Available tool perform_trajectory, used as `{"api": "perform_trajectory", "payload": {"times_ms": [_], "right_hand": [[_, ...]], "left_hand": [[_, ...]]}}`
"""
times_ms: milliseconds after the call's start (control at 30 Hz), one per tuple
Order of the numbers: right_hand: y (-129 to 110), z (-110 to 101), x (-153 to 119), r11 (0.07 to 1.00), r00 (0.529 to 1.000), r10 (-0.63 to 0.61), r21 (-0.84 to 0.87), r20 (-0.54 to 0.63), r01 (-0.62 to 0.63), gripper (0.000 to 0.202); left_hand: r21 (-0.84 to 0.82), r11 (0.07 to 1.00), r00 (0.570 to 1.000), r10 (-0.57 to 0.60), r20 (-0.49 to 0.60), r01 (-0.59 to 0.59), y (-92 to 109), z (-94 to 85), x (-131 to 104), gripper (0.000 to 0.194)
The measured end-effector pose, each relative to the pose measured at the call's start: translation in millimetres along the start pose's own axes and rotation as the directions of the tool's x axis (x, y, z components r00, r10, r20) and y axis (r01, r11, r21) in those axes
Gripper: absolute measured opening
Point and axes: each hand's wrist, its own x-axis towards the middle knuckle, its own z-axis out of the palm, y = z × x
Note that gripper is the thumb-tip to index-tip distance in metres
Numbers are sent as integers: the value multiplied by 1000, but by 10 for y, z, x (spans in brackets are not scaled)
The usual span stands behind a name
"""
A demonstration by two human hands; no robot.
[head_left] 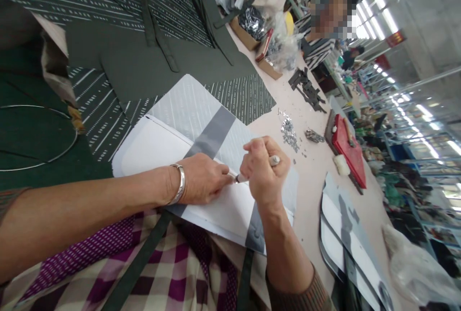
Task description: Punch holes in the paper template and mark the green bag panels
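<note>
A large panel (173, 133), pale grey and white with dark grey straps across it, lies at the table's near edge. My right hand (264, 169) is closed in a fist around a white pen-like tool (274, 160), whose dark tip meets the panel near its middle seam. Just left of that tip, my left hand (205, 179) presses on the panel with its fingers bent together. Whether something thin is pinched under those fingertips is too small to tell. A silver bracelet circles the left wrist.
Dark printed fabric pieces (144, 56) cover the left and back. On the table (248, 44) are small metal bits (289, 133), dark strips (306, 90), a red tray (347, 150) and stacked panels (345, 234) at the right. Beyond is a person (320, 51) in stripes.
</note>
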Motion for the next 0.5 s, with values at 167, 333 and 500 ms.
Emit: {"api": "perform_trajectory", "payload": {"times_ms": [167,333,500], "right_hand": [[-56,-26,-50,930,958,-59,333,-280,154,24],[54,-155,-178,979,976,195,84,-93,-187,27],[-204,-699,-763,680,759,610,-642,229,-353,22]], "left_hand": [[-78,996,985,-55,-163,43,-8,43,-22,9],[-117,991,984,-84,-158,66,-10,47,-15,6],[-57,997,981,-64,-180,55,-13,0,-2,12]]}}
